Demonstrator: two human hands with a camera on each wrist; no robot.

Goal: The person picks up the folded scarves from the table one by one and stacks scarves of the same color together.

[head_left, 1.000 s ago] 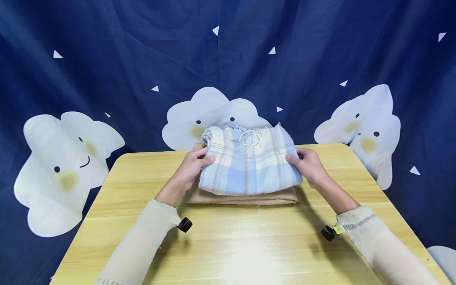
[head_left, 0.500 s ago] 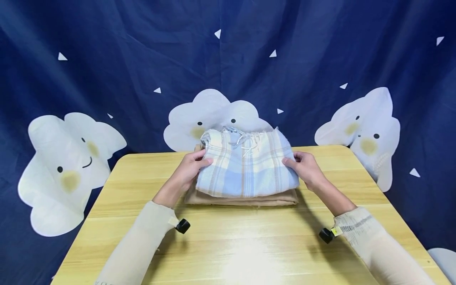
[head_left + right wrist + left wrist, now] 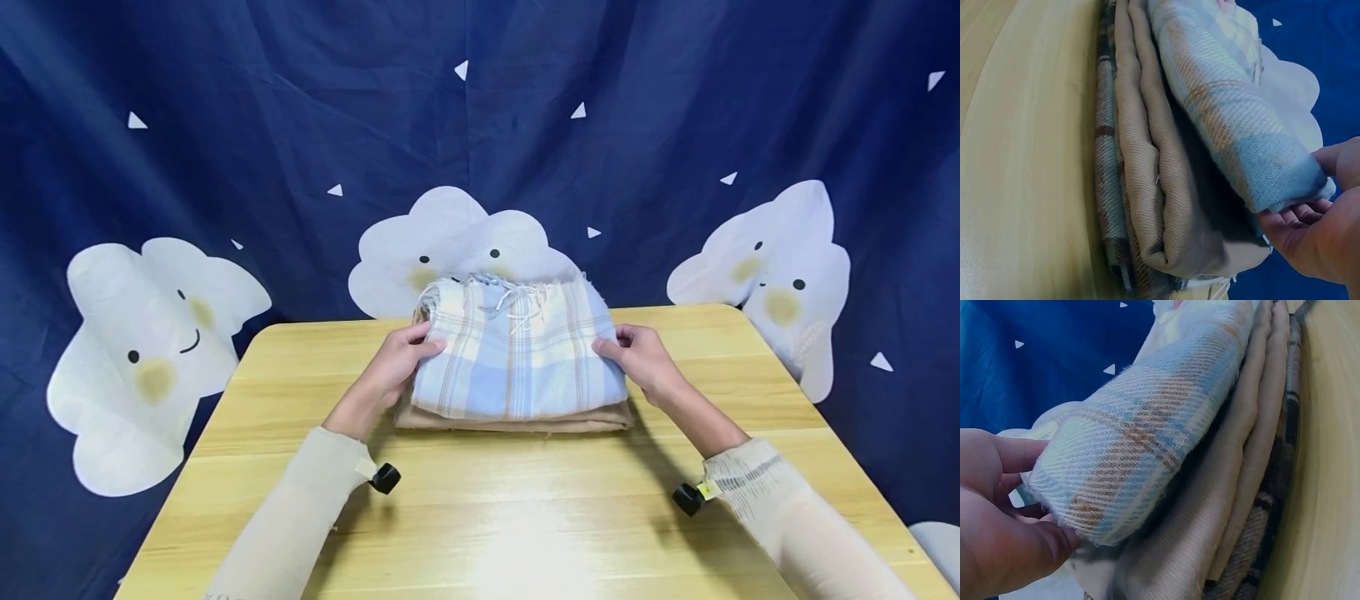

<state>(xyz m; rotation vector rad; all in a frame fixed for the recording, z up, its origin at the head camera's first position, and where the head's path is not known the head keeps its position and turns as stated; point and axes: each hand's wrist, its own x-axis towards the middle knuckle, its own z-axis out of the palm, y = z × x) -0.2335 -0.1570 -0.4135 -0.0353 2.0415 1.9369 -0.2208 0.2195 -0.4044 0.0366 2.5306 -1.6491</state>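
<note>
Between both hands is a folded plaid scarf [image 3: 517,367] in light blue, white and tan, with loose fringe at its far edge. My left hand [image 3: 390,367] pinches its left side, thumb on top. The right hand [image 3: 647,360] grips the opposite side in the same way. Directly below lies a folded beige scarf [image 3: 1147,169]. Both wrist views show a dark gap between it and the plaid one near the hands. Under the beige scarf, a dark checked scarf [image 3: 1254,562] forms the bottom of the pile. The head view mostly hides that lowest layer.
The pile sits toward the far edge of a light wooden table [image 3: 450,500]. Behind the table hangs a dark blue curtain [image 3: 225,158] printed with white clouds and triangles. A small black camera [image 3: 386,478] sticks out from the left sleeve, another camera [image 3: 687,498] from the right.
Both hands have lowered the plaid scarf slightly toward the beige one and shifted it a little to the left. The grip on each side is unchanged.
</note>
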